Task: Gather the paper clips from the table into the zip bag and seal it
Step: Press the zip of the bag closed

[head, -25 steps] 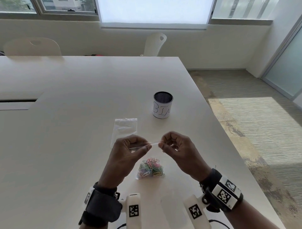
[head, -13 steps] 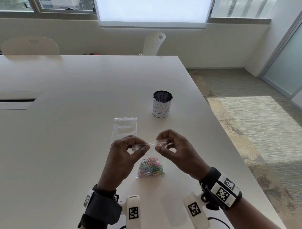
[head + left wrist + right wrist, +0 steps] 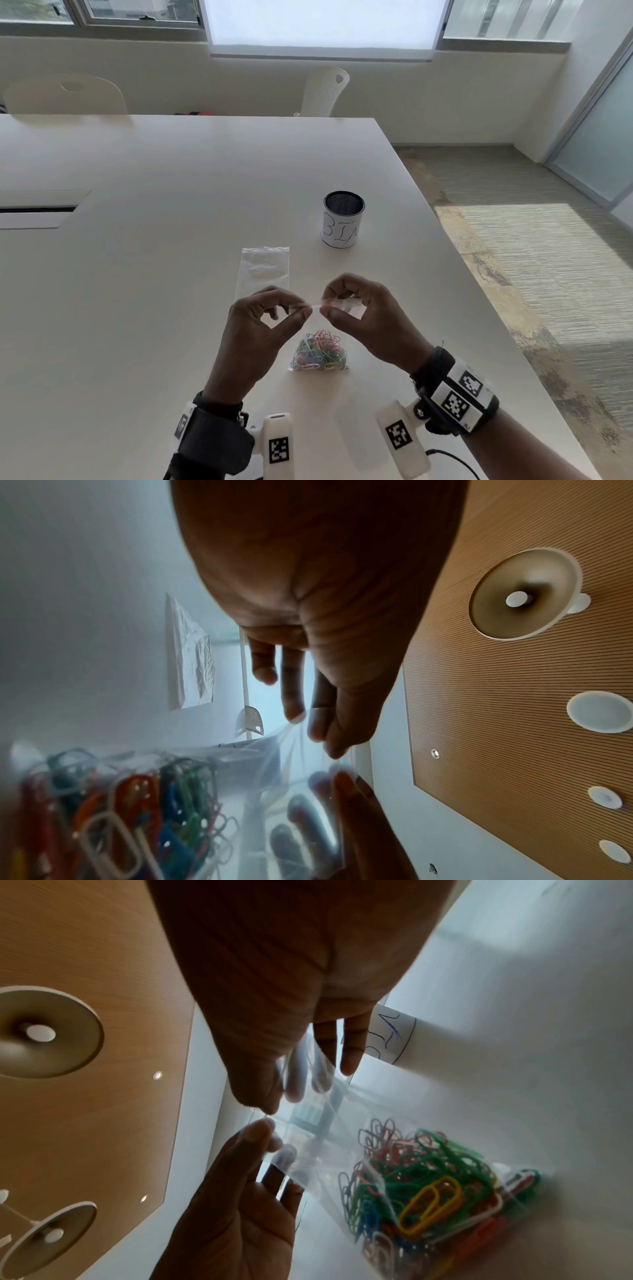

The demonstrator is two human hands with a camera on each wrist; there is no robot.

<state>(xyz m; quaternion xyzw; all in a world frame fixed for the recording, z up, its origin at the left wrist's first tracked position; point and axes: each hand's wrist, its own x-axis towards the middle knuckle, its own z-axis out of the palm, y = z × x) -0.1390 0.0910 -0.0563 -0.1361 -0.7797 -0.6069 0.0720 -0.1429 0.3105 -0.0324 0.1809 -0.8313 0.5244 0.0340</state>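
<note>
both hands (image 3: 318, 318) raised, pinching zip bag (image 3: 337, 305) top

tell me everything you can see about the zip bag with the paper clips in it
The zip bag is small, clear, thin plastic. It hangs upright, its bottom at the white table. Colourful paper clips pile at the bottom. The left hand and right hand pinch its top strip, stretched between them. Whether it is sealed cannot be told.

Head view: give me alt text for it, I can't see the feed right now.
Left hand and right hand pinch the top strip of a clear plastic zip bag holding a heap of coloured paper clips above a white table. Behind lie an empty clear bag and a black mesh cup.
</note>
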